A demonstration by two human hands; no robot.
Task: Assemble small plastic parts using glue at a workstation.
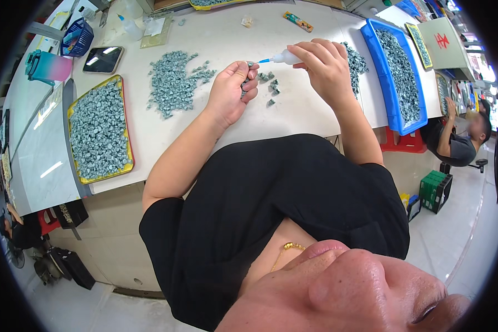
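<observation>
My left hand (pixel 235 91) is closed, with a small grey-green piece (pixel 252 64) pinched between thumb and forefinger; more such pieces show within its curled fingers. In my right hand (pixel 323 63) is a white squeeze bottle (pixel 285 57), held nearly level. Its blue nozzle tip (pixel 265 61) points left and reaches the pinched piece, or very close to it; I cannot tell if they touch. Several loose pieces (pixel 274 86) lie on the white table between my hands. A wide spread of the same pieces (pixel 174 80) lies left of my left hand, and another pile (pixel 355 69) beyond my right wrist.
A yellow tray (pixel 128 141) full of pieces sits at the left, a blue bin (pixel 390 91) of them at the right. Toward the back left are a phone (pixel 103 60), a pink-and-teal bottle (pixel 48 66) and a blue basket (pixel 77 37). Another person (pixel 459 138) sits far right.
</observation>
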